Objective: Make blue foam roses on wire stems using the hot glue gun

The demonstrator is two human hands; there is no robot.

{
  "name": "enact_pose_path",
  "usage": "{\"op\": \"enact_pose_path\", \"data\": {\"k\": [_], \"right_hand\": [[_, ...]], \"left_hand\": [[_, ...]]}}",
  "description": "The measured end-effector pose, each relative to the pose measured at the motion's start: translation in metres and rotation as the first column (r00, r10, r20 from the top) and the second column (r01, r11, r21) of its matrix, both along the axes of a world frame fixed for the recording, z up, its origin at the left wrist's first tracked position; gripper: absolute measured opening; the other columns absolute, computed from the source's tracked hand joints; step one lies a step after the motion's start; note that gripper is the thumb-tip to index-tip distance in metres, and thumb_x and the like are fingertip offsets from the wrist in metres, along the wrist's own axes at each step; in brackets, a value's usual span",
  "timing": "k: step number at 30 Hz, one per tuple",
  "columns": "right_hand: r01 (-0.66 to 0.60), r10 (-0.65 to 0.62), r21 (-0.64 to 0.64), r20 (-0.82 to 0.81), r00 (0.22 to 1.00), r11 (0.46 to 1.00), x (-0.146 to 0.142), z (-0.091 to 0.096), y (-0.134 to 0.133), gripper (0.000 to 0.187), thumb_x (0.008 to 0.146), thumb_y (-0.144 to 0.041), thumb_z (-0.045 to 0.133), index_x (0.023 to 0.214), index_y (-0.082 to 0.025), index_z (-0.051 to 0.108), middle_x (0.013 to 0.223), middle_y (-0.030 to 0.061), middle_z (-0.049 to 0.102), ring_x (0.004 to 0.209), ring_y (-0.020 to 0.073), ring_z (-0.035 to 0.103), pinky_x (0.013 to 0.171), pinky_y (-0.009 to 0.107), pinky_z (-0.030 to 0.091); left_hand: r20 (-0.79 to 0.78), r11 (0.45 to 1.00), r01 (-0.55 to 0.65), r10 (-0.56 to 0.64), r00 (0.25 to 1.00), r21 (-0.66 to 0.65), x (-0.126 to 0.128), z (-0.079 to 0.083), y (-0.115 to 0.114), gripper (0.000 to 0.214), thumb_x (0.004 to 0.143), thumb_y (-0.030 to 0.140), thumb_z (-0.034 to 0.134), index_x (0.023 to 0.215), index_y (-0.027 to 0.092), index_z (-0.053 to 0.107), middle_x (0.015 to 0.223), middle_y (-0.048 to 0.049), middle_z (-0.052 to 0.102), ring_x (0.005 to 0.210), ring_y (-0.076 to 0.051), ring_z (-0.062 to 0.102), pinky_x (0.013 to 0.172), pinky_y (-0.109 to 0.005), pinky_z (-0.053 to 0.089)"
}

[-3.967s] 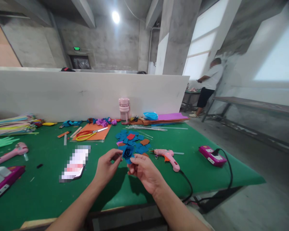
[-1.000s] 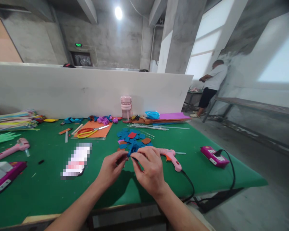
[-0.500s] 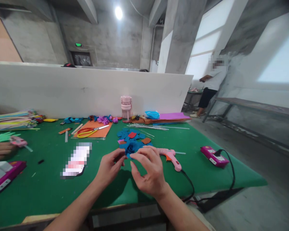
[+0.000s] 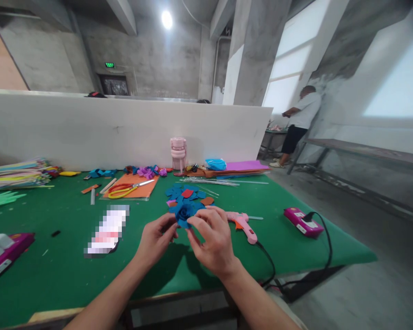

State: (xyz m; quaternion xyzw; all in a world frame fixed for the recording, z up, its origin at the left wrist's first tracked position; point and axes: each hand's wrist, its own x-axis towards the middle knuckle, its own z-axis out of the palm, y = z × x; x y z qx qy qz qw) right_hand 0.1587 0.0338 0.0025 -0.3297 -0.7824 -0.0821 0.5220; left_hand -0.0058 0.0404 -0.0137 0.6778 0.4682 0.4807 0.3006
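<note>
Both of my hands hold a small blue felt rose (image 4: pixel 183 214) above the green table (image 4: pixel 65 275). My left hand (image 4: pixel 155 241) pinches it from the left with its fingers closed on the petals. My right hand (image 4: pixel 211 243) pinches it from the right, thumb and forefinger on the flower's edge. Just behind the rose lies a pile of loose blue, red and brown felt petals (image 4: pixel 189 196). A pink glue gun (image 4: pixel 242 224) rests on the table right of my right hand.
Scissors (image 4: pixel 127 188) lie on an orange sheet at the back. A phone (image 4: pixel 106 230) lies left of my hands. Magenta boxes (image 4: pixel 301 222) (image 4: pixel 3 256) sit at both sides, one with a black cable. A white partition (image 4: pixel 124 133) backs the table. A person (image 4: pixel 298 123) stands far right.
The pink glue gun at the far left, and another person's hand that reached it half a second ago, are gone from view. My hands have kept turning and pinching the rose.
</note>
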Motion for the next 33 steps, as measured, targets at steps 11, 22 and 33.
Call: {"op": "enact_pose_path", "data": {"k": [11, 22, 33], "right_hand": [[0.0, -0.001, 0.029, 0.022, 1.0, 1.0, -0.0006, -0.003, 0.0011, 0.018, 0.076, -0.011, 0.056, 0.088, -0.022, 0.061, 0.083, 0.0018, 0.058, 0.081, 0.0146, 0.052, 0.09, 0.037, 0.038], [0.037, -0.037, 0.023, -0.002, 0.999, 0.999, -0.0023, -0.0028, 0.0011, 0.016, 0.076, -0.012, 0.056, 0.089, -0.021, 0.06, 0.085, 0.0028, 0.059, 0.083, 0.0159, 0.054, 0.09, 0.038, 0.038], [0.065, -0.065, 0.029, 0.004, 0.998, 0.997, -0.0031, -0.0039, 0.0009, 0.016, 0.078, -0.013, 0.054, 0.09, -0.021, 0.06, 0.084, 0.0031, 0.06, 0.083, 0.0164, 0.054, 0.09, 0.039, 0.038]], "left_hand": [[-0.024, 1.0, 0.005, -0.004, 1.0, 0.008, -0.0018, -0.0057, 0.0024, 0.015, 0.08, 0.025, 0.05, 0.087, 0.016, 0.06, 0.058, 0.003, 0.055, 0.051, -0.01, 0.053, 0.051, -0.019, 0.044], [-0.01, 0.999, 0.028, -0.027, 1.0, 0.022, -0.0001, -0.0028, 0.0013, 0.011, 0.081, 0.022, 0.049, 0.075, 0.017, 0.058, 0.062, 0.0024, 0.057, 0.051, -0.009, 0.052, 0.051, -0.018, 0.043], [0.034, 0.999, 0.041, -0.041, 0.999, -0.005, 0.001, -0.0048, 0.0014, 0.012, 0.081, 0.025, 0.049, 0.081, 0.017, 0.059, 0.068, 0.0004, 0.06, 0.051, -0.009, 0.052, 0.049, -0.019, 0.043]]}}
